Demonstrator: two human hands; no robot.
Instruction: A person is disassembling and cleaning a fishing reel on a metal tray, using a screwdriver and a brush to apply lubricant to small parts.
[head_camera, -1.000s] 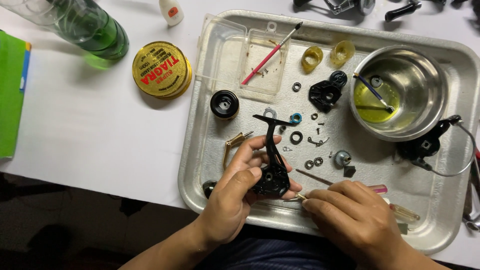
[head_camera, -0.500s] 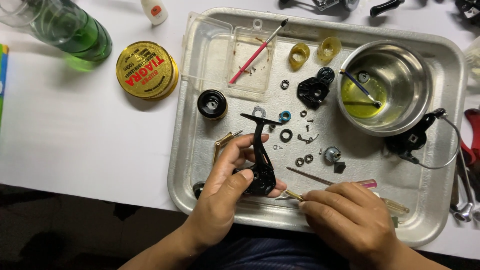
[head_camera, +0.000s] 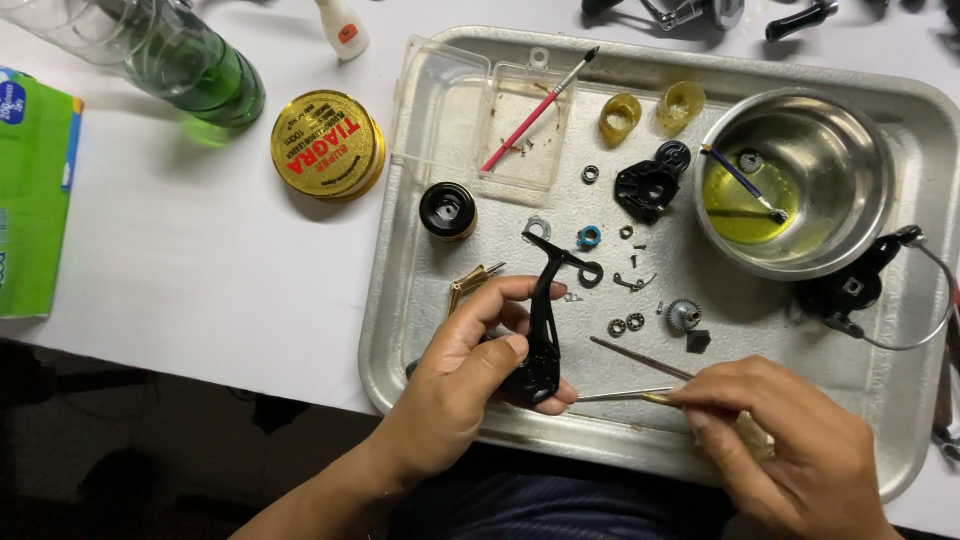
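My left hand (head_camera: 470, 375) grips a black fishing-reel body (head_camera: 543, 330) with its stem pointing away from me, held over the near edge of a metal tray (head_camera: 400, 300). My right hand (head_camera: 780, 450) holds a thin metal tool (head_camera: 620, 395) whose tip points left and touches the base of the reel body. A second thin rod (head_camera: 640, 358) lies on the tray just beyond the tool. Small rings, screws and a gear (head_camera: 683, 315) are scattered on the tray past my hands.
On the tray: a steel bowl (head_camera: 860, 160) of yellow liquid holding a brush, a clear plastic box with a red brush (head_camera: 535, 112), a black spool (head_camera: 447, 210), a black rotor with wire bail (head_camera: 850, 290). Left of it: a gold tin (head_camera: 327, 145), green bottle (head_camera: 190, 70), green box (head_camera: 35, 200).
My right hand has drawn back to the right, exposing more of the thin tool. My left hand still holds the reel body in nearly the same pose.
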